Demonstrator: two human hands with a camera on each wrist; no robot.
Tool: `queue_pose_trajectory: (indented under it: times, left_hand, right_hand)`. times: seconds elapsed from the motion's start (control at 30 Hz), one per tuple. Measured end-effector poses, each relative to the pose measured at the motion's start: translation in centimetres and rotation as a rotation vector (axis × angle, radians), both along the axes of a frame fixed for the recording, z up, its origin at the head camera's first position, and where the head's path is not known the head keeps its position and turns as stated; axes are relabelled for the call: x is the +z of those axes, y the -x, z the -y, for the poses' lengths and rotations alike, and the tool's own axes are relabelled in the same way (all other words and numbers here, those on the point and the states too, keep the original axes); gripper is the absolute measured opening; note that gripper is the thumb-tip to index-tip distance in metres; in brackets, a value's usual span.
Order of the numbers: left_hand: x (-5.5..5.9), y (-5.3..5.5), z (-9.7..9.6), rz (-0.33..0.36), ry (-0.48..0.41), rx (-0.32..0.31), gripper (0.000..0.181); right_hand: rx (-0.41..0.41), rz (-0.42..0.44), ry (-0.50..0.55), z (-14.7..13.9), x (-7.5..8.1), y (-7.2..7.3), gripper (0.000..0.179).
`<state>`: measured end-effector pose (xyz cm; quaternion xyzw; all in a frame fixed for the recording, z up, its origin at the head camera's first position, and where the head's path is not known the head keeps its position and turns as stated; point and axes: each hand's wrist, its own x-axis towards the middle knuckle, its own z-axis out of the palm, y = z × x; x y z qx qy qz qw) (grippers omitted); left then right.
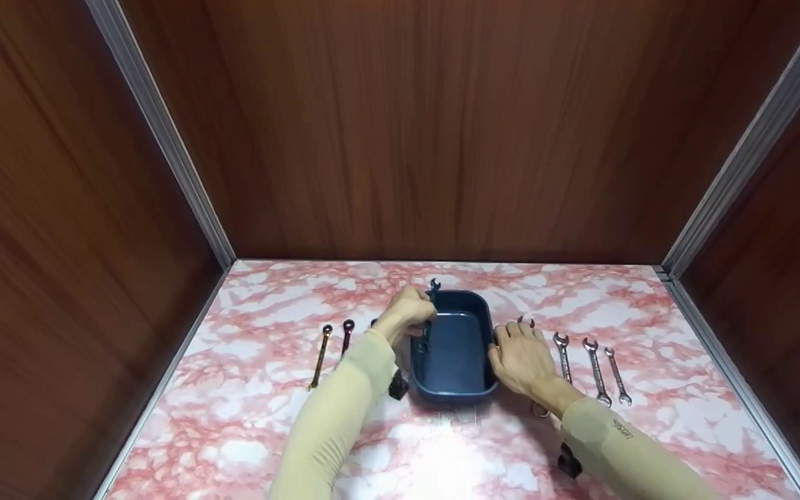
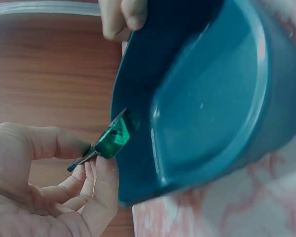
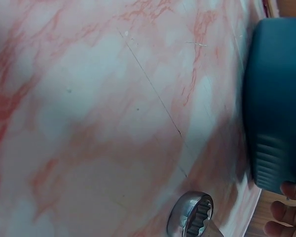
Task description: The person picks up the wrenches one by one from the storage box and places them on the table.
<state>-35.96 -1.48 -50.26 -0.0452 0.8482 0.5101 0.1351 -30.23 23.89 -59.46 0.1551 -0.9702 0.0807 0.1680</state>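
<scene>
My left hand (image 1: 410,309) pinches a shiny green wrench (image 2: 113,140) between thumb and fingers. In the head view the wrench's open end shows above that hand, and its lower part hangs over the left side of a dark blue plastic bin (image 1: 454,398). The bin's visible floor is bare. At the bin's right side is my right hand (image 1: 525,357), gripping the rim with thumb and curled fingers; its fingertips (image 2: 133,12) show at the rim in the left wrist view. A silver wrench lies partly hidden under this hand, its ring end (image 3: 192,215) showing.
Right of the bin lie silver wrenches (image 1: 596,371) in a row. On the left lie a gold wrench (image 1: 320,357) and a purple wrench (image 1: 348,328), partly behind my left sleeve. Wood-grain panels (image 1: 442,139) with metal edging enclose the red-and-white marbled table (image 1: 240,417).
</scene>
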Motion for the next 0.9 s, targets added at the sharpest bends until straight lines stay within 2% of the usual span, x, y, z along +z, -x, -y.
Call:
queue_pose_trajectory:
  times: [0.1, 0.3, 0.53, 0.73, 0.9]
  left_hand:
    - [0.5, 0.2, 1.0, 0.007, -0.026, 0.005, 0.022]
    - [1.0, 0.7, 2.8, -0.032, 0.032, 0.002, 0.02]
    - [1.5, 1.0, 5.4, 0.002, -0.092, 0.043, 0.017]
    - [1.8, 1.2, 7.5, -0.004, -0.11, 0.068, 0.022]
    - [1.3, 1.2, 9.0, 0.012, -0.123, 0.084, 0.032]
  right_hand:
    - [0.0, -0.011, -0.008, -0.1, 0.1, 0.0, 0.03]
    - [0.002, -0.018, -0.017, -0.2, 0.1, 0.0, 0.031]
    - [0.003, 0.011, -0.005, -0.2, 0.0, -0.2, 0.034]
    - [0.0, 0.016, -0.017, -0.1, 0.1, -0.2, 0.034]
    - [0.002, 0.029, -0.019, -0.1, 0.2, -0.1, 0.036]
